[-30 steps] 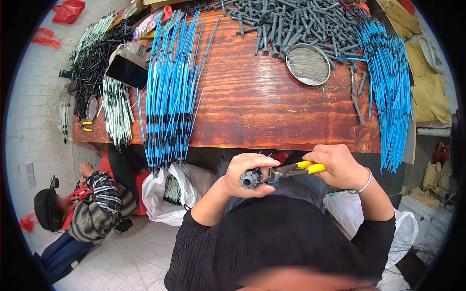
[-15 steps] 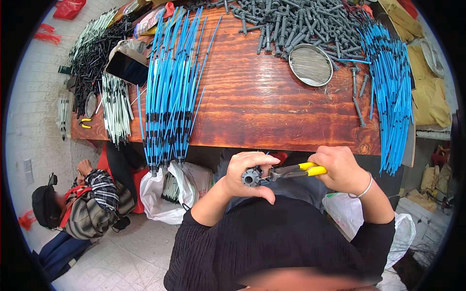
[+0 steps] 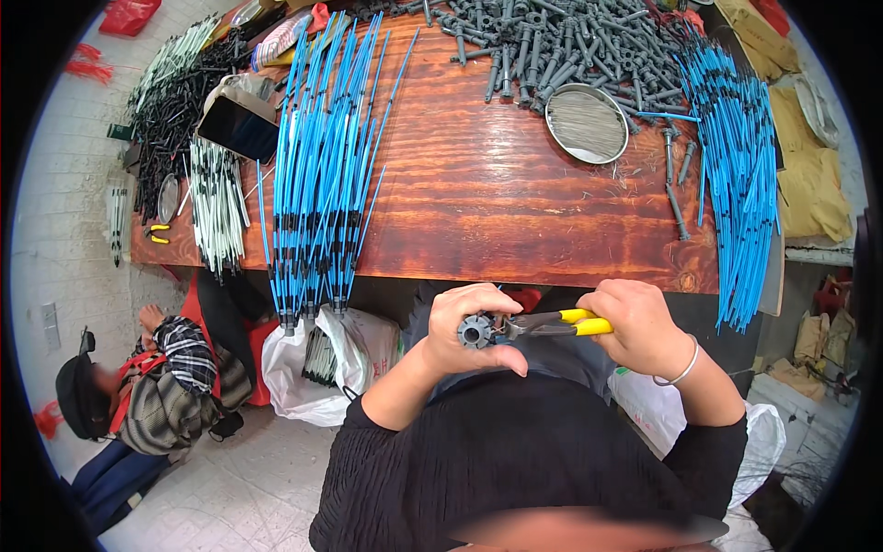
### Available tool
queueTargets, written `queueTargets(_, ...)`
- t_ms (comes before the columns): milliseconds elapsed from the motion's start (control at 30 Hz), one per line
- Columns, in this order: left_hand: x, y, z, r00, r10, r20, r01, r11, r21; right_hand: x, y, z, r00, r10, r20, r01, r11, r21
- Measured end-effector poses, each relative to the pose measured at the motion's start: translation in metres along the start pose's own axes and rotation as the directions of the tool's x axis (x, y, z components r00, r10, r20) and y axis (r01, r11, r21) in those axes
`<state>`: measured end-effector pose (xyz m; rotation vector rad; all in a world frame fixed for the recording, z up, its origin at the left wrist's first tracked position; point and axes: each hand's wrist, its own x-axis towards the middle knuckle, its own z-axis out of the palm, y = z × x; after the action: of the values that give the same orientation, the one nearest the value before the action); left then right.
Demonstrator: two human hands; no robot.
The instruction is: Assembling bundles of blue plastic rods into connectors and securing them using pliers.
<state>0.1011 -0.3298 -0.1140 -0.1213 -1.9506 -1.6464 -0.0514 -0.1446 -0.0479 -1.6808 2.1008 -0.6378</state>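
- Left hand [image 3: 474, 327]: fingers clenched around a small grey ribbed plastic hub [image 3: 475, 331], held just below the table edge.
- Right hand [image 3: 635, 322]: fingers grasping yellow-handled metal pliers [image 3: 552, 324], nose at the hub.
- Reddish wooden table [image 3: 515, 202]: beyond both hands.
- Blue plastic rods [image 3: 322, 166]: bundled on the table, left.
- Round metal dish [image 3: 586, 123]: farther back.

Left hand [image 3: 474, 327], right hand [image 3: 635, 322] both clenched.

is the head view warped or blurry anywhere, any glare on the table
Head view: strong fisheye, the wooden table edge bows and the corners go black; left hand and pliers are sharp; soft even light, mild sheen on the wood, a blurred patch at bottom centre.
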Motion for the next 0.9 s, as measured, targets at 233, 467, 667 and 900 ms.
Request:
queueTargets(233,-0.003,-0.001,0.000,0.999,-0.048,0.006,0.048,0.999,0.007,-0.003,-0.001,-0.002,0.998,0.031,0.046,-0.028,0.998,-0.061)
queueTargets(467,0.004,-0.007,-0.002,0.981,-0.040,0.192,0.051,0.997,-0.053,-0.006,0.019,0.006,0.348,-0.033,0.937,-0.845,0.421,0.329)
queueTargets(667,0.000,-0.017,0.004,0.998,-0.058,-0.027,0.057,0.997,-0.047,-0.014,-0.011,-0.026,0.988,0.013,0.151,-0.009,1.000,-0.028)
queueTargets(900,0.008,-0.017,-0.005,0.962,-0.023,0.271,0.061,0.990,-0.130,-0.023,0.012,-0.012,0.564,0.109,0.819,-0.762,0.450,0.465)
